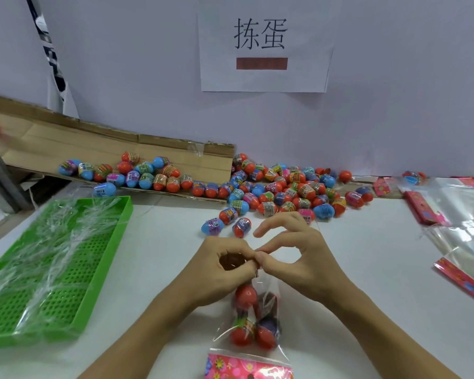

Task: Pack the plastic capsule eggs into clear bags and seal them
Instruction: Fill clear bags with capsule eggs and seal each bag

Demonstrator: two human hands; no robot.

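Sealing is the step in hand, by my judgement. You hold the filled clear bag (257,321) near the middle of the white surface (381,269), four or so capsule eggs (245,296) already inside, its pink printed header (246,366) at the near edge. Your left hand (225,266) has its fingers curled round the gathered neck of the bag; your right hand (298,253) pinches the same neck between thumb and forefinger, the other fingers raised and spread. Loose eggs (279,192) lie heaped at the far side, some on a cardboard flap (93,149). A green tray (58,269) holding clear strips sits left; spare bags (460,214) lie right. Whether a tie is already on the neck cannot be told. The next move likely calls for a tight twist and closure without letting the neck slacken.
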